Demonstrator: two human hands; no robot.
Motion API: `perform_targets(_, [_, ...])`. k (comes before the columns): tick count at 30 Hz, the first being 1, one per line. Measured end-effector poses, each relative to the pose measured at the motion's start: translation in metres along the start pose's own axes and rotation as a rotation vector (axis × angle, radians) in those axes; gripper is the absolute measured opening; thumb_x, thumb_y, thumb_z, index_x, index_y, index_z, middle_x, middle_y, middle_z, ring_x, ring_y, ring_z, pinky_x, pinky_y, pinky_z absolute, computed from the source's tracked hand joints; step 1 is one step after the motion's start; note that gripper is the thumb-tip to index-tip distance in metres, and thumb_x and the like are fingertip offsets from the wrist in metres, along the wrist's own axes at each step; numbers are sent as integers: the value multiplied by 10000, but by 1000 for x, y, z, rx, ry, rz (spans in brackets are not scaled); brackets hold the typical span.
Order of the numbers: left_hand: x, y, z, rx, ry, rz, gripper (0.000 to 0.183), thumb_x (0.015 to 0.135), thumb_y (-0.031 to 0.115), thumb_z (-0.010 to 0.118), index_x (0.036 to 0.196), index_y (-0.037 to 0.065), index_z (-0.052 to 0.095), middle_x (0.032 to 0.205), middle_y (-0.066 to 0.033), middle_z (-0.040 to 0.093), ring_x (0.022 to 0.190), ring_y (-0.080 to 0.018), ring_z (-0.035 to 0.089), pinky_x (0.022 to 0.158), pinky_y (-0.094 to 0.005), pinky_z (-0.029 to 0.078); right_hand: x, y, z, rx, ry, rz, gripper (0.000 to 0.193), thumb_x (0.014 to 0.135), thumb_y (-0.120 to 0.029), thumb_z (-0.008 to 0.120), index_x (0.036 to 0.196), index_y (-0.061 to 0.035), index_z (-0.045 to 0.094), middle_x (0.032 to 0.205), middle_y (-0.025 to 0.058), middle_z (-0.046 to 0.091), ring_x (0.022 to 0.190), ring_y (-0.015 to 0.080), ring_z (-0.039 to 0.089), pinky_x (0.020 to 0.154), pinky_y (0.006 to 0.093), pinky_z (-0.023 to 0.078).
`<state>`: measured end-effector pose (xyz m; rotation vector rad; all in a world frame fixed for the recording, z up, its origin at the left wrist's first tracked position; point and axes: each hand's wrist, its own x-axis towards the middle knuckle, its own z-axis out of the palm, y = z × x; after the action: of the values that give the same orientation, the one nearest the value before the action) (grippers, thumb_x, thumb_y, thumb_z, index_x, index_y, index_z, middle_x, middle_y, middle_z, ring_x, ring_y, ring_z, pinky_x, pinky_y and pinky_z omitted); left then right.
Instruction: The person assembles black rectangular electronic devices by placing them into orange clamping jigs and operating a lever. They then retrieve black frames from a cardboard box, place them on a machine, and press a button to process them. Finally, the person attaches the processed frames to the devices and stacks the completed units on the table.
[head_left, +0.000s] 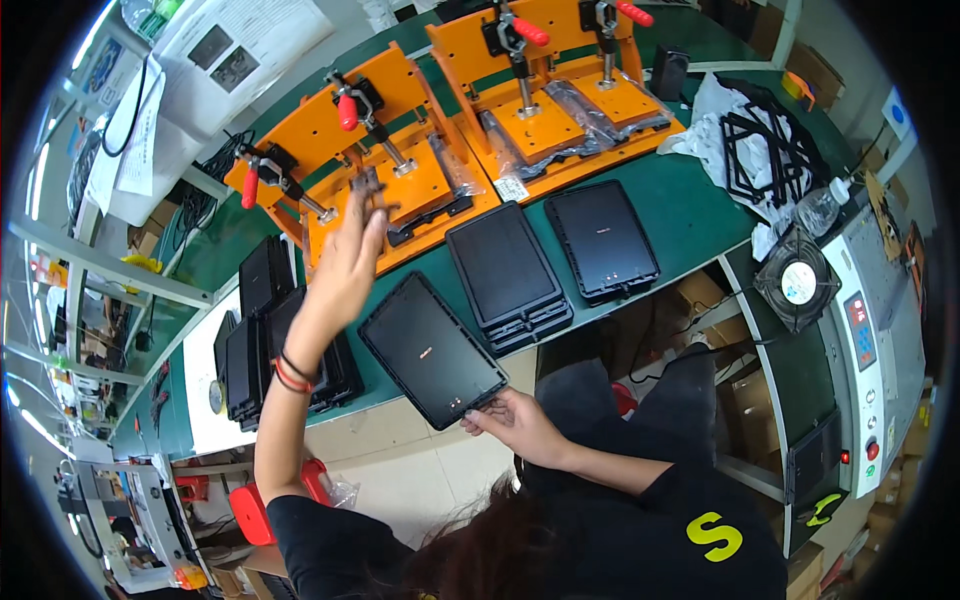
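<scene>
Dark panel held by one corner over the tabletop's edge

The person's right hand has its fingers closed on the near corner of a black rectangular panel, which lies at an angle across the near edge of the green tabletop. That corner grip presumably leaves the broad face uncovered. The left hand is raised before the left orange clamp fixture, fingers extended and loosely apart, with no clear hold (blur hides whether the tips touch anything). Just right of the panel sits a squared-up panel stack, probably aligned for easy reach.
</scene>
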<state>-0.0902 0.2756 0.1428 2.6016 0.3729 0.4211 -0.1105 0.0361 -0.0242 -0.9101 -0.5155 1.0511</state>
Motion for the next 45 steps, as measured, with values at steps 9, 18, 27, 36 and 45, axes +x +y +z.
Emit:
perform_targets(9, [35, 82, 33, -728, -282, 292, 671, 992, 499, 108, 1393, -22, 243, 1386, -183, 430, 1359, -283, 305, 1124, -387, 170, -23, -75, -48, -172, 405, -395, 251, 875, 28, 590, 1123, 44, 562, 937, 81, 654, 829, 106, 627, 766, 257, 518])
perform_targets(18, [135, 113, 124, -1648, -588, 114, 780, 946, 586, 277, 1458, 14, 138, 1393, -304, 357, 1304, -401, 364, 1095, -468, 282, -36, -141, -127, -1732, 740, -1092, 342, 688, 10, 725, 1016, 62, 645, 787, 83, 607, 662, 179, 598, 599, 269, 510])
perform_targets(27, [206, 65, 195, -1281, -794, -110, 857, 916, 661, 225, 1429, -21, 154, 1297, -325, 451, 1256, -376, 440, 1083, -442, 322, -15, -131, -161, -1910, 618, -1004, 368, 695, 3, 627, 1057, 68, 627, 811, 62, 587, 696, 147, 583, 588, 245, 504])
perform_targets(36, [187, 49, 213, -1088, -668, 29, 820, 936, 625, 252, 1380, -65, 259, 1250, -287, 513, 1213, -322, 491, 1087, -383, 312, -6, -107, -164, -1870, 583, -922, 422, 667, -14, 620, 1083, 58, 623, 843, 66, 602, 752, 160, 593, 643, 254, 525])
perform_targets(45, [178, 37, 212, -987, -633, 104, 717, 987, 519, 203, 1396, -67, 258, 1333, -239, 461, 1265, -319, 437, 1109, -376, 270, -9, -111, -161, -1826, 556, -898, 404, 719, -54, 649, 1111, 33, 616, 752, 37, 536, 674, 151, 544, 599, 266, 490])
